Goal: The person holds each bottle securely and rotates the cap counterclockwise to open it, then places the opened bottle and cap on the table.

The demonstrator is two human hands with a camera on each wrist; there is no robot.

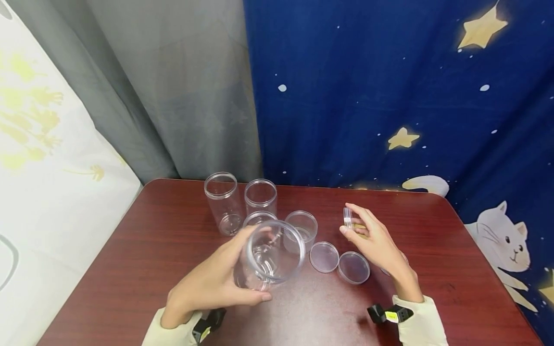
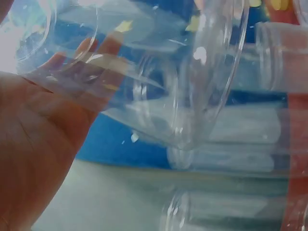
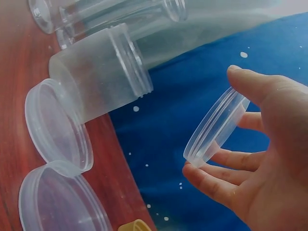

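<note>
My left hand grips a clear plastic jar, raised above the table with its open mouth tilted toward the head camera. In the left wrist view the fingers show through the wall of this jar. My right hand pinches a clear round lid by its rim, off the table and standing on edge. The right wrist view shows thumb and fingers at opposite sides of that lid. Two more lids, one beside the other, lie on the table between the hands.
Behind the held jar stand several lidless clear jars: a tall one, another beside it, and a short one. The dark red table ends at grey and blue curtains. Part of another lid shows behind my right wrist.
</note>
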